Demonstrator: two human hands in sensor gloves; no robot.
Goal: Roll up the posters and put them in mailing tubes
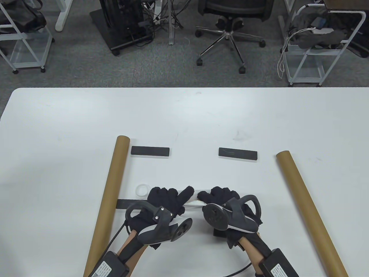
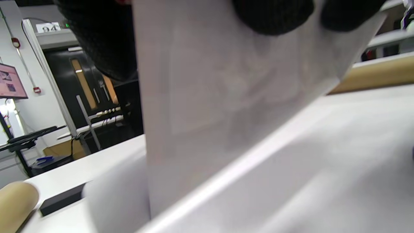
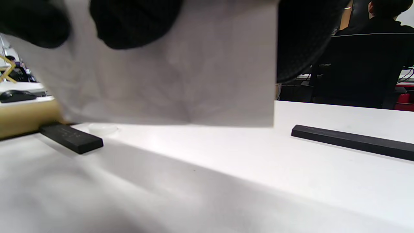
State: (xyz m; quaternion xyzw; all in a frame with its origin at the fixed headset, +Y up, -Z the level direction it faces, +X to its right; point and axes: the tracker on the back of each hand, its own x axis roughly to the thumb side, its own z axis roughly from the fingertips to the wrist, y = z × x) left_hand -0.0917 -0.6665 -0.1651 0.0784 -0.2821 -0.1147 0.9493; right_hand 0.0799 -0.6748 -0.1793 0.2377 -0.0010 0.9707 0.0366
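1. The white poster [image 1: 199,202] lies on the surface [image 1: 184,115] between the two brown mailing tubes, left tube [image 1: 111,196] and right tube [image 1: 308,207].
2. The left hand [image 1: 167,200] curls its fingers [image 2: 271,16] over the poster's near edge, gripping it.
3. The right hand [image 1: 222,199] grips it likewise, just beside the left.
4. Two black bars [image 1: 150,151] lie beyond the poster.

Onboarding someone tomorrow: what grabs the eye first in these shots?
Two gloved hands, left hand and right hand, meet at the table's near edge, curling a white poster between them. Long brown tubes flank them: left tube, right tube. Beyond lie two black bars.
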